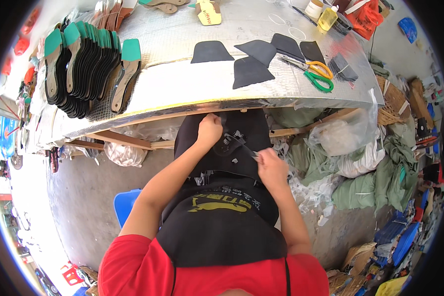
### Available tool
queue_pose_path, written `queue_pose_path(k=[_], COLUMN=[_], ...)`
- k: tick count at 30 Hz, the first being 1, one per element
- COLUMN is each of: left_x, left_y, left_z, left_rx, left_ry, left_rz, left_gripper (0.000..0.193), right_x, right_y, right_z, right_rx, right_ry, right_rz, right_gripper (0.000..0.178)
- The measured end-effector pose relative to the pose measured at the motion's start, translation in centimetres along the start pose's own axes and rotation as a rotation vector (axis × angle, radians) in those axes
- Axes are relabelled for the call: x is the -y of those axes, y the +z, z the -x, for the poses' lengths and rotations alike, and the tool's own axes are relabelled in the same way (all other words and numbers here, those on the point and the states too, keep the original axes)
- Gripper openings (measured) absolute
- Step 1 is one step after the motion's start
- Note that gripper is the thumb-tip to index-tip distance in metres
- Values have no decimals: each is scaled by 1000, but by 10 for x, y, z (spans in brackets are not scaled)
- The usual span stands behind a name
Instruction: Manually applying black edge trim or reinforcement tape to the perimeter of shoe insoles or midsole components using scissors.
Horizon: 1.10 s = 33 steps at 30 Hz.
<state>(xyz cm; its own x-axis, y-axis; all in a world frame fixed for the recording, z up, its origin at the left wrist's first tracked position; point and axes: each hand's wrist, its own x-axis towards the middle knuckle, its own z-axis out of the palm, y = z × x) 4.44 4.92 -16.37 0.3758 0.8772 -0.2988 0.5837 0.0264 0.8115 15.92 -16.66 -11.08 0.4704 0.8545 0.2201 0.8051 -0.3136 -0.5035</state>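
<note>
My left hand (210, 130) is closed in a pinch over my lap, just under the table's front edge. A dark piece shows beside its fingertips, hard to tell from the black apron (222, 237). Lower and to the right, my right hand (273, 168) pinches the end of a thin dark strip (245, 147), which slants up and left between my hands. Whether the strip joins the dark piece I cannot tell. Small grey scraps (239, 134) lie on the apron near it. On the table are scissors with orange and green handles (318, 74) and several dark trapezoid pieces (253, 72).
Stacked shoe-sole-shaped pieces with green ends (84, 61) stand on the table's left. A yellow bottle (328, 18) and red bag (366, 18) are at the far right. Green sacks (355, 190) and plastic scraps fill the floor to my right. A blue stool (126, 204) shows at my left.
</note>
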Motion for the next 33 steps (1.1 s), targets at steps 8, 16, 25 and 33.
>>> queue_pose_path(k=[8, 16, 25, 33], left_x=[3, -99, -111, -176], left_y=[-125, -144, -107, -152], left_z=[74, 124, 110, -166], left_rx=[432, 145, 516, -425], left_ry=[-146, 275, 407, 829], left_rz=[1248, 763, 91, -561], left_gripper=[13, 14, 15, 42], right_x=[-105, 41, 93, 29], right_y=[-58, -42, -62, -99], right_z=[92, -4, -66, -53], right_rx=[375, -125, 82, 28], right_ry=[846, 55, 609, 694], right_rz=[343, -555, -1646, -1386], right_gripper=[18, 24, 24, 31])
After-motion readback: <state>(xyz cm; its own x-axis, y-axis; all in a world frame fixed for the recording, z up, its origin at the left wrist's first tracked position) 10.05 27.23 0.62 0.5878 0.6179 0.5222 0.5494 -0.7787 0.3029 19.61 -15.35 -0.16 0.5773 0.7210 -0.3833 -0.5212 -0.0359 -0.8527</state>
